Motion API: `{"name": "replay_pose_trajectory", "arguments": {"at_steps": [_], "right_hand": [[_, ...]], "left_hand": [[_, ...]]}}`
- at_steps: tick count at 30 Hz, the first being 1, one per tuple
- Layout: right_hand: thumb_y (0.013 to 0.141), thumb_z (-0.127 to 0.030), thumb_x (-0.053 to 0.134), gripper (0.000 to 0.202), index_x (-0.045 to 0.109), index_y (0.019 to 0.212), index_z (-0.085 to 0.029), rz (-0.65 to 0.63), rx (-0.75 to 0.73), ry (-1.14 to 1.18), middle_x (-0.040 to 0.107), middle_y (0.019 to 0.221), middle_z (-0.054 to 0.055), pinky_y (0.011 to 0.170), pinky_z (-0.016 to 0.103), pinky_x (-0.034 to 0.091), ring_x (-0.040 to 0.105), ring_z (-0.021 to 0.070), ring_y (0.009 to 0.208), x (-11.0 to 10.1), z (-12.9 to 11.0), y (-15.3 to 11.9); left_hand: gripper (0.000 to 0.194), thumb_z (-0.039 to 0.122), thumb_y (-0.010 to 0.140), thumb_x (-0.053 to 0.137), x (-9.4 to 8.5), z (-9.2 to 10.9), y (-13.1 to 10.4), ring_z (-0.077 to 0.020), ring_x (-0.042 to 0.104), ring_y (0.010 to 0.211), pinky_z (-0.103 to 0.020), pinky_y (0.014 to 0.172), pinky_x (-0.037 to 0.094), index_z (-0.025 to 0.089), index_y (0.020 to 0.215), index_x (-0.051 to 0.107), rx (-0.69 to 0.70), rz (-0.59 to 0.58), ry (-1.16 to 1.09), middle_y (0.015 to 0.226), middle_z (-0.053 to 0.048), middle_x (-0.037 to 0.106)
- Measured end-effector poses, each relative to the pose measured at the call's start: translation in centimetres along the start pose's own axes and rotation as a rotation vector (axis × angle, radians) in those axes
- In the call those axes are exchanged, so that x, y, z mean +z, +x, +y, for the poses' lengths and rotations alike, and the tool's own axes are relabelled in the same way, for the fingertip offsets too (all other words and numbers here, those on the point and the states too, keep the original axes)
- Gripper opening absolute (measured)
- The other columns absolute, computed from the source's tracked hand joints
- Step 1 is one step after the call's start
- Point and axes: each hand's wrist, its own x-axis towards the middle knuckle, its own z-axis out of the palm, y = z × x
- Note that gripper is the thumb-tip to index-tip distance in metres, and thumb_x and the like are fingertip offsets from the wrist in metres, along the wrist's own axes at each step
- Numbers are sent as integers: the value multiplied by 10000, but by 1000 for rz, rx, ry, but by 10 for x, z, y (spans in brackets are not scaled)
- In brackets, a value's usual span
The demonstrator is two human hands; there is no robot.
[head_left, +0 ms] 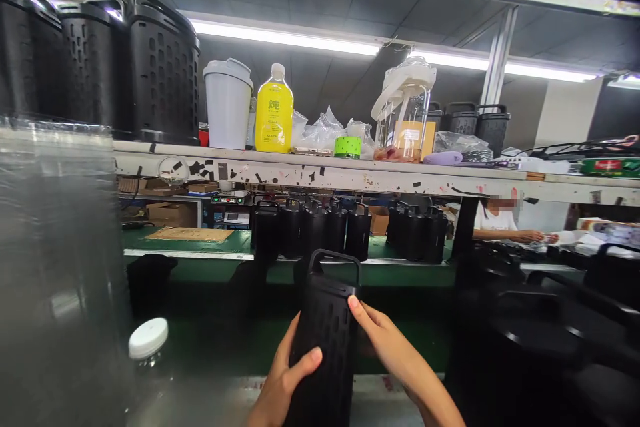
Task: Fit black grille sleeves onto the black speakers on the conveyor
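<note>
- A tall, narrow black case is standing nearly upright between the two hands, its top leaning slightly right; it is filling the lower middle of the view, in front of a green surface.
- Its front is showing a dull, dark finish, with staggered rows of small, long hollows running down it.
- A squared black handle with rounded corners is rising from the top, leaving an open gap beneath its bar.
- Just below the handle, a plain band is crossing the upper front, above the hollows.
- The bottom edge of the view is cutting off the lower end, so its base is not showing.
- The left hand is holding the left side, its thumb lying across the front; its other fingers are mostly hiding behind the case.
- The right hand is gripping the upper right edge, its thumb pressing near the corner; how its hidden fingers are lying, one cannot tell.
- Behind, more black cases with similar handles are standing in a row on the green surface.
</note>
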Motion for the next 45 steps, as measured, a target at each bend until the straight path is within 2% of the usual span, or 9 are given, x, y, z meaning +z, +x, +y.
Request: {"name": "replay_pose_trajectory", "arguments": {"at_steps": [3,6,9,12,16,25,32,37,45], "right_hand": [[839,-603,495,490,729,905,-177,68,99,-163,722,913,83,717,349,500,665,268,783,-18,20,0],[827,-477,476,434,597,526,-188,215,240,-325,597,473,88,561,340,403,580,251,499,-32,34,3],[761,-384,438,266,629,782,-201,404,167,-361,638,585,59,601,339,391,587,249,602,-35,30,5],[730,-503,414,438,582,1011,-211,503,-38,-315,670,906,57,743,328,438,603,237,861,-27,10,4],[708,-640,440,468,632,798,-223,488,-110,-298,659,886,56,811,334,440,608,235,873,-11,-7,0],[857,-434,511,229,655,872,-256,580,65,-443,604,879,-6,654,322,368,569,215,845,18,-15,-1],[928,-282,559,140,663,839,-250,620,84,-512,603,846,-22,627,289,336,564,207,843,18,-24,-3],[871,-332,535,175,647,769,-244,613,17,-477,591,801,5,621,284,329,553,221,790,16,-15,0],[741,-555,422,387,641,743,-236,567,-70,-335,590,759,37,612,305,327,528,237,711,13,-5,6]], "left_hand": [[809,534,674,795,-9,-10,7,-320,425,1369,-417,1175,311,237,1366,503,-25,25,6,1414,-55,552],[793,535,721,761,-13,-15,10,-308,398,1390,-425,1184,296,260,1400,457,-39,25,17,1445,-46,521],[825,551,716,762,-15,-17,11,-315,407,1382,-436,1177,307,270,1418,431,-44,2,45,1447,-46,517],[879,560,699,774,-15,-19,10,-316,397,1387,-434,1183,291,260,1438,403,-31,-17,86,1471,-54,487],[837,535,742,746,-13,-20,10,-298,362,1408,-426,1189,274,256,1444,386,0,-28,121,1514,-48,428],[768,525,802,685,-9,-18,9,-272,382,1392,-406,1173,289,248,1440,360,36,-53,187,1505,-51,434],[799,519,795,683,-2,-15,4,-268,332,1423,-425,1190,252,235,1450,322,61,-17,233,1531,-59,396],[838,532,797,674,-3,-17,5,-267,304,1437,-415,1197,242,207,1465,285,58,-20,253,1550,-75,359],[881,547,805,654,-7,-19,7,-261,273,1445,-409,1208,190,159,1482,244,50,-25,302,1571,-103,304]]}}
